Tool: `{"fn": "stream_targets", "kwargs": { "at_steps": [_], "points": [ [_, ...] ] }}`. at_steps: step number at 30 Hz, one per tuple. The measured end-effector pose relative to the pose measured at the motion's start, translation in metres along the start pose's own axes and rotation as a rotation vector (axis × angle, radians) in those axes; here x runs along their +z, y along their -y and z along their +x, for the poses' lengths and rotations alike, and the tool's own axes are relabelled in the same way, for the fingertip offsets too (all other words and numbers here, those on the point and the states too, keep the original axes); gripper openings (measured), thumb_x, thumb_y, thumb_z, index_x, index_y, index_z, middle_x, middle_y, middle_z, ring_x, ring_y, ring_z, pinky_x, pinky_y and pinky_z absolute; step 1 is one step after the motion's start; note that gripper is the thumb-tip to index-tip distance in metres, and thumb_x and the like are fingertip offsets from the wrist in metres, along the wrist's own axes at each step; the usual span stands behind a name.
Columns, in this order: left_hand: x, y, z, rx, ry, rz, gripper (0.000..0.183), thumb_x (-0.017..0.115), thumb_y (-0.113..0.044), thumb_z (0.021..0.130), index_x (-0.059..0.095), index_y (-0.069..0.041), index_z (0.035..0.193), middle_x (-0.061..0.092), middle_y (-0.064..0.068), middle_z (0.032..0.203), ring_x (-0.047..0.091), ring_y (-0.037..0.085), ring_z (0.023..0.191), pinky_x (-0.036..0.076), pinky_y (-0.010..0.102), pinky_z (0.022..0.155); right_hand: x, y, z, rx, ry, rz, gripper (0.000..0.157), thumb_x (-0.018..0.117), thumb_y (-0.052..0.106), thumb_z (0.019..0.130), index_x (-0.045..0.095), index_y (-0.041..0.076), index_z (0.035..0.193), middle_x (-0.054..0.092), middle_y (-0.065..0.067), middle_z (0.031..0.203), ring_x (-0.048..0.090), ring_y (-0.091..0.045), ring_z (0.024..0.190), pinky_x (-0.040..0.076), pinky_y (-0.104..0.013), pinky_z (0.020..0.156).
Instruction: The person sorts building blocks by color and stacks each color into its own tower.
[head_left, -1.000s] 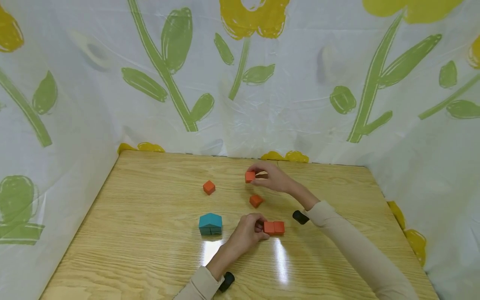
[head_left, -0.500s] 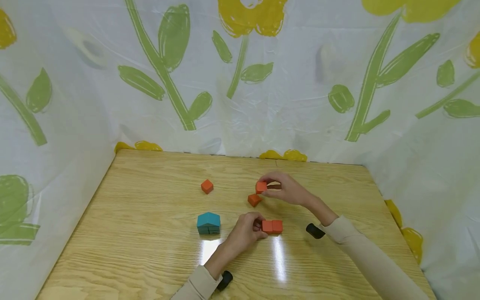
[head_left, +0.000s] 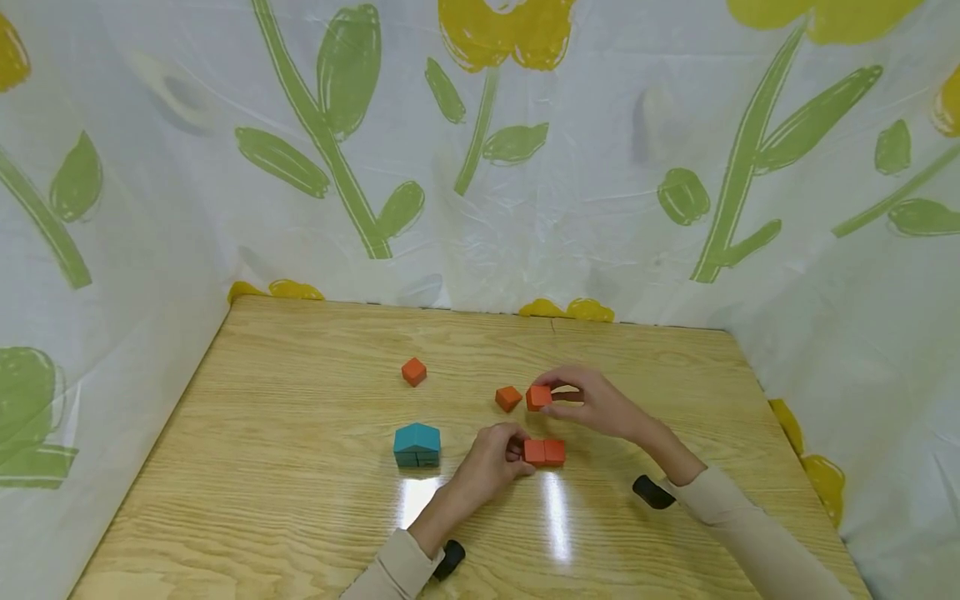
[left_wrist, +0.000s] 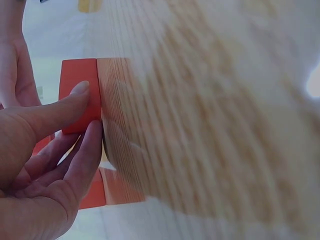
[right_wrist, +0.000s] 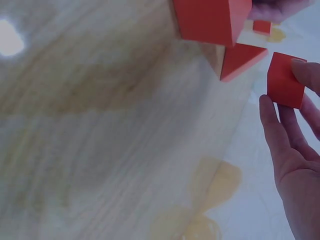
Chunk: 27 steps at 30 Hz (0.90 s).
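My left hand (head_left: 491, 460) pinches the left one of two red cubes (head_left: 543, 452) that sit side by side on the table. In the left wrist view its thumb lies across a red face (left_wrist: 75, 107). Behind that pair, my right hand (head_left: 600, 402) holds another red cube (head_left: 538, 397) between thumb and fingers, seemingly off the table. The right wrist view shows this cube (right_wrist: 286, 80) gripped by its sides. Just left of it in the head view lies a red triangular block (head_left: 507, 398).
Farther back on the left sits a lone red block (head_left: 414, 372). A small teal house shape (head_left: 417, 446), a roof piece over smaller blocks, stands left of my left hand. White flowered cloth (head_left: 570, 208) walls the wooden table (head_left: 262, 433) at the back and sides.
My right hand has carried its red cube rightward and closer to me, past the triangular block towards the paired cubes. The left hand has stayed on the pair.
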<state>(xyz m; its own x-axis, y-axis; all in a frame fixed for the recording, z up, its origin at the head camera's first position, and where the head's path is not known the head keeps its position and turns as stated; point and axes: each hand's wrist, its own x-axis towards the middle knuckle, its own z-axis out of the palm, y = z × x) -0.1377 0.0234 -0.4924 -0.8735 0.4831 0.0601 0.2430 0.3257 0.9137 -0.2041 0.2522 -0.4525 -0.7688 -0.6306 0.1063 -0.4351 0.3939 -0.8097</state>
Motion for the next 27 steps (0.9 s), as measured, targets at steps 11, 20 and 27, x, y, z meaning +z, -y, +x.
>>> {"fn": "stream_targets", "kwargs": {
  "at_steps": [11, 20, 27],
  "points": [
    [0.001, 0.002, 0.001, 0.018, -0.007, 0.010, 0.025, 0.082, 0.008, 0.082, 0.068, 0.005, 0.101, 0.070, 0.014, 0.095, 0.069, 0.020, 0.083, 0.055, 0.018, 0.071, 0.011, 0.003, -0.026, -0.005, -0.011, 0.017, 0.033, 0.075, 0.010, 0.095, 0.067, 0.007, 0.127, 0.068, -0.006, 0.122, 0.064, -0.028, 0.115, 0.058, -0.042, 0.094],
    [-0.001, 0.002, 0.000, 0.034, -0.015, 0.001, 0.024, 0.083, 0.007, 0.081, 0.068, 0.007, 0.100, 0.070, 0.015, 0.095, 0.070, 0.024, 0.083, 0.058, 0.022, 0.071, 0.021, 0.003, -0.039, -0.045, -0.005, 0.033, 0.032, 0.075, 0.011, 0.096, 0.067, 0.010, 0.127, 0.068, -0.003, 0.120, 0.066, -0.023, 0.112, 0.058, -0.045, 0.093],
    [0.001, 0.003, 0.001, 0.014, -0.013, 0.013, 0.025, 0.083, 0.008, 0.081, 0.068, 0.006, 0.102, 0.071, 0.015, 0.097, 0.071, 0.021, 0.085, 0.056, 0.018, 0.071, 0.031, 0.005, -0.042, -0.099, 0.006, -0.024, 0.034, 0.076, 0.011, 0.094, 0.066, 0.007, 0.127, 0.070, -0.003, 0.120, 0.068, -0.019, 0.110, 0.059, -0.041, 0.092]
  ]
}}
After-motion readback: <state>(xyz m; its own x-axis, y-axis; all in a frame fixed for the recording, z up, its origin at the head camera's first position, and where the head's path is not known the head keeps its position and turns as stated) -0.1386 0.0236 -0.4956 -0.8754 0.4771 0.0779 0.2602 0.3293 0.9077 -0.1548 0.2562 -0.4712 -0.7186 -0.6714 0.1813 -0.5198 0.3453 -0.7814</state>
